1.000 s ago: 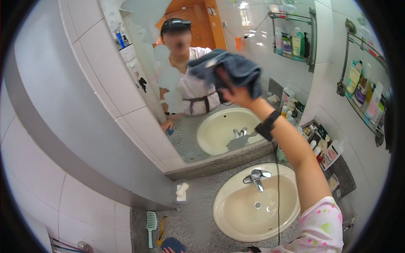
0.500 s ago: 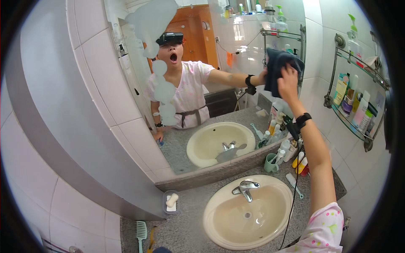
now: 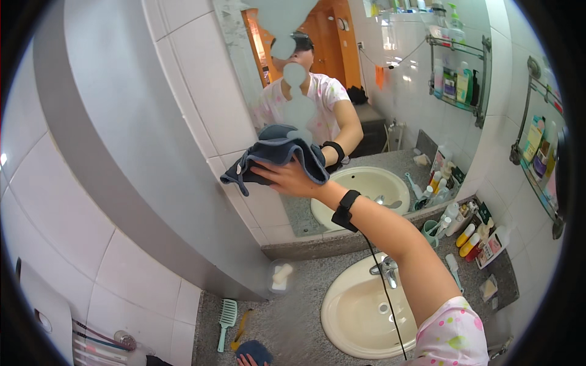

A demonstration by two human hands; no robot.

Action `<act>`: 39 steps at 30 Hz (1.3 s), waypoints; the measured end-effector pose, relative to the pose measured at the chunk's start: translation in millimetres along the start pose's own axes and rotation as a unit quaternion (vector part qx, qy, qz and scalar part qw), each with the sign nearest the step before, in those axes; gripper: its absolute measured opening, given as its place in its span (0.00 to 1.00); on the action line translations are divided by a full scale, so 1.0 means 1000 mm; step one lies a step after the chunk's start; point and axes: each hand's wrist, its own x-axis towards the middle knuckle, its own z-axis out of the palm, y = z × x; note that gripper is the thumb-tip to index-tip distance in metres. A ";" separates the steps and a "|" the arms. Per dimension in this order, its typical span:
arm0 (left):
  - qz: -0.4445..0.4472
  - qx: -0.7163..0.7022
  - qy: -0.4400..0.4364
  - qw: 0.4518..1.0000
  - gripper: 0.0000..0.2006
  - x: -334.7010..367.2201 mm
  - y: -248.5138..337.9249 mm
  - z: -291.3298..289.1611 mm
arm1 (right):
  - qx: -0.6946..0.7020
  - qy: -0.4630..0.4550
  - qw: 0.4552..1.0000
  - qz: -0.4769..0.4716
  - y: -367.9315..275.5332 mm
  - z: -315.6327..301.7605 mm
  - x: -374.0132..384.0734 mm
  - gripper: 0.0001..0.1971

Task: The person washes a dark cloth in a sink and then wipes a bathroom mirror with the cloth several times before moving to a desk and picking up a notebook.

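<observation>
My right hand (image 3: pixel 293 180) holds a dark blue cloth (image 3: pixel 278 152), its fingers spread over the bunched folds. The cloth is up against the lower left part of the wall mirror (image 3: pixel 372 140) and overlaps the tile edge beside it. Whitish patches (image 3: pixel 294 74) run down the mirror's left side above the cloth. At the bottom edge, only the fingers of my left hand (image 3: pixel 245 361) show, apart and resting at a rounded dark blue pad (image 3: pixel 254 351) on the counter. The rest of that hand is out of view.
Below my right forearm is a cream sink (image 3: pixel 342 317) with a chrome faucet (image 3: pixel 387 268). A soap dish (image 3: pixel 279 277), a mint hairbrush (image 3: pixel 227 320) and a green cup (image 3: pixel 431 232) stand on the grey counter. Bottles fill a glass wall shelf (image 3: pixel 540 177) at right.
My right hand has carried the cloth from the mirror's upper right to its lower left. The view has shifted, and my left fingers now show at the bottom.
</observation>
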 end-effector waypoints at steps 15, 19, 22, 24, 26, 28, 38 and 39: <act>-0.055 0.073 0.032 0.995 0.38 -0.001 0.014 0.000 | -0.317 0.154 0.800 0.485 0.222 -0.198 -0.312 0.31; -0.042 0.027 0.053 0.997 0.38 -0.004 0.007 0.000 | -0.238 0.233 0.770 0.544 0.257 -0.206 -0.285 0.33; -0.046 0.047 0.063 0.996 0.38 -0.005 0.013 -0.009 | -0.291 0.232 0.765 0.525 0.250 -0.186 -0.204 0.31; -0.077 0.020 0.007 0.997 0.38 -0.005 0.016 -0.022 | -0.296 0.230 0.785 0.493 0.219 -0.168 -0.122 0.28; -0.070 0.009 0.004 0.998 0.37 -0.006 0.001 -0.005 | -0.386 0.156 0.817 0.400 0.177 -0.153 -0.040 0.25; -0.058 -0.003 0.003 0.998 0.37 -0.003 -0.013 0.012 | -0.264 0.196 0.896 0.299 0.138 -0.138 0.021 0.25; -0.001 0.060 0.046 0.997 0.36 -0.002 0.005 -0.002 | -0.056 -0.069 0.987 -0.133 0.034 -0.003 -0.041 0.31; 0.004 0.062 0.042 0.997 0.36 -0.001 0.004 0.000 | 0.004 -0.088 0.987 -0.134 0.044 -0.006 -0.061 0.34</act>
